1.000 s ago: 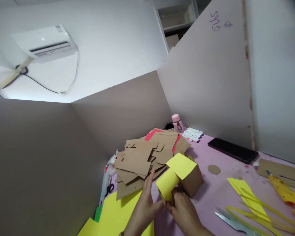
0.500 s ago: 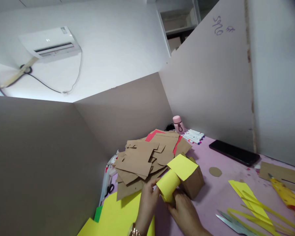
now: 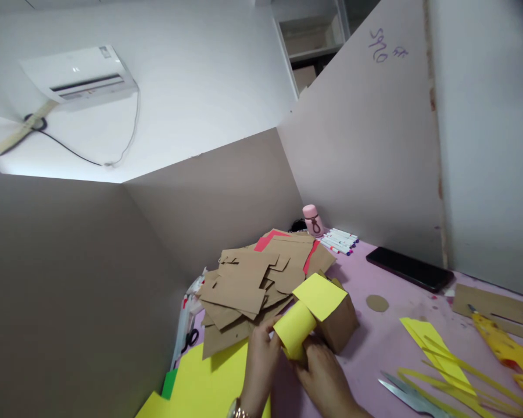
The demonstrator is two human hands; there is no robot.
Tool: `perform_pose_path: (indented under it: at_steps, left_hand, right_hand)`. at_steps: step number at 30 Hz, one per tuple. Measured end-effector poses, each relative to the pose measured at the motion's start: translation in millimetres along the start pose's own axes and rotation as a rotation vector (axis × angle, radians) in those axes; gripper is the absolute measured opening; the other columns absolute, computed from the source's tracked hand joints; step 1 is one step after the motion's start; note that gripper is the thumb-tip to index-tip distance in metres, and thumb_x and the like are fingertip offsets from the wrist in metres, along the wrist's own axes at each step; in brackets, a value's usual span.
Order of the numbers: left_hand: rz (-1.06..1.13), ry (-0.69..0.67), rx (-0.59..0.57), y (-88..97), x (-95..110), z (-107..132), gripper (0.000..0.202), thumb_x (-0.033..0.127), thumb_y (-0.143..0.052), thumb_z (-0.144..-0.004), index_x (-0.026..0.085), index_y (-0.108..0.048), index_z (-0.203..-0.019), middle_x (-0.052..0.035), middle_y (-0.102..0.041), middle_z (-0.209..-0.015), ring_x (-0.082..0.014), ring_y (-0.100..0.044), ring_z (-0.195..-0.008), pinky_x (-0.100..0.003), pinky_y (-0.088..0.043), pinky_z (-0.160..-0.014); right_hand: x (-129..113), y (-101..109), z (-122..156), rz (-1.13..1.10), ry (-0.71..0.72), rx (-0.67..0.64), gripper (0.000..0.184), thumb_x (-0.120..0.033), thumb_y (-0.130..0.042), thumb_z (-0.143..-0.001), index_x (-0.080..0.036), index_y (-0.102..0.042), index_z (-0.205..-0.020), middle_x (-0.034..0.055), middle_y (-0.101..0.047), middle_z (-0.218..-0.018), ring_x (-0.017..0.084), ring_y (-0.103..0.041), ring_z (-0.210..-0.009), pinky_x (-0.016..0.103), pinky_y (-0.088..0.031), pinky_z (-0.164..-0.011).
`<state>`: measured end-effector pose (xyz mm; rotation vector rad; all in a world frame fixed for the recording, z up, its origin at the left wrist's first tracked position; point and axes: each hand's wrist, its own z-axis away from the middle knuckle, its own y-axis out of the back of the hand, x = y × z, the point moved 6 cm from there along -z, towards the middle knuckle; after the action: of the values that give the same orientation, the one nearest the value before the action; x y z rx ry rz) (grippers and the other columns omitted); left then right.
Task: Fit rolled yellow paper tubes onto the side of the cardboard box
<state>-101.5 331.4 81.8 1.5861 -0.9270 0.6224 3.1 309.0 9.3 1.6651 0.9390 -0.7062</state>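
Note:
Between my hands is a curved roll of yellow paper [image 3: 294,330], tilted beside a brown cardboard box [image 3: 340,326] with a yellow square [image 3: 320,296] on its top. My left hand [image 3: 264,350] grips the roll's left end, thumb and fingers closed at its edge. From below and to the right, my right hand [image 3: 320,368] holds the roll's lower side; some of its fingertips are hidden behind the paper. The roll's upper right edge lies against or very near the box; I cannot tell whether it is attached.
Cardboard pieces [image 3: 239,284] pile up behind my hands, with yellow sheets [image 3: 213,377] at lower left. Rightward lie scissors [image 3: 407,395], yellow strips [image 3: 444,360], a yellow glue gun [image 3: 503,348], a cardboard disc [image 3: 377,303] and a black phone [image 3: 407,268]. Markers [image 3: 340,240] and a pink bottle [image 3: 312,220] stand farther back.
The whole view has shifted slightly. My right hand's fingers have moved a little farther in behind the yellow roll; both hands keep holding it beside the box.

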Motion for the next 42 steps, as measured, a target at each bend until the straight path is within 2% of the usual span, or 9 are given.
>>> perform_pose_path:
  at_steps: [5, 15, 24, 31, 36, 42]
  left_hand:
    - [0.004, 0.020, 0.043, 2.8, -5, -1, 0.036, 0.018, -0.052, -0.072, 0.011, -0.065, -0.105, -0.0114, -0.069, -0.109, -0.0248, -0.062, -0.101, -0.035, -0.045, -0.089]
    - [0.056, 0.059, 0.049, 9.9, -24, 1, 0.035, 0.025, -0.055, -0.075, 0.010, -0.064, -0.105, -0.0128, -0.071, -0.106, -0.0241, -0.065, -0.098, -0.033, -0.048, -0.087]
    - [0.065, 0.062, 0.051, 12.1, -18, 3, 0.036, 0.024, -0.056, -0.074, 0.006, -0.064, -0.104, -0.0168, -0.070, -0.106, -0.0271, -0.064, -0.098, -0.037, -0.049, -0.086]
    - [0.078, 0.064, 0.058, 12.4, -20, 3, 0.033, 0.025, -0.057, -0.073, 0.010, -0.065, -0.103, -0.0128, -0.071, -0.104, -0.0245, -0.065, -0.097, -0.033, -0.049, -0.086]
    - [0.084, 0.050, 0.049, 10.2, -19, 2, 0.032, 0.022, -0.058, -0.072, 0.013, -0.066, -0.102, -0.0115, -0.072, -0.104, -0.0255, -0.065, -0.096, -0.035, -0.049, -0.086]
    - [0.099, 0.043, 0.036, 8.7, -21, 2, 0.034, 0.023, -0.057, -0.074, 0.009, -0.064, -0.104, -0.0140, -0.070, -0.107, -0.0261, -0.064, -0.100, -0.035, -0.048, -0.088]
  right_hand:
    - [-2, 1, -1, -0.007, -0.002, -0.014, 0.026, -0.009, -0.053, -0.072, -0.013, -0.064, -0.095, 0.0127, -0.069, -0.095, 0.028, -0.060, -0.094, 0.034, -0.043, -0.081]
    - [-3, 3, 0, 0.005, -0.021, -0.018, 0.023, -0.011, -0.056, -0.073, -0.014, -0.064, -0.094, 0.0135, -0.069, -0.095, 0.028, -0.060, -0.094, 0.034, -0.043, -0.081]
    - [-5, 5, -1, 0.002, -0.024, -0.022, 0.024, -0.011, -0.056, -0.072, -0.013, -0.064, -0.094, 0.0136, -0.069, -0.094, 0.029, -0.060, -0.093, 0.035, -0.044, -0.081]
    - [-4, 4, 0, 0.000, -0.022, -0.023, 0.025, -0.011, -0.055, -0.072, -0.013, -0.064, -0.095, 0.0140, -0.069, -0.095, 0.029, -0.059, -0.094, 0.035, -0.044, -0.082]
    - [-3, 2, 0, 0.003, -0.014, -0.015, 0.025, -0.010, -0.055, -0.072, -0.013, -0.064, -0.095, 0.0140, -0.069, -0.097, 0.029, -0.059, -0.097, 0.034, -0.043, -0.083]
    - [-3, 2, -1, -0.003, -0.010, -0.015, 0.023, -0.012, -0.055, -0.073, -0.013, -0.065, -0.094, 0.0135, -0.069, -0.095, 0.029, -0.060, -0.095, 0.034, -0.044, -0.082]
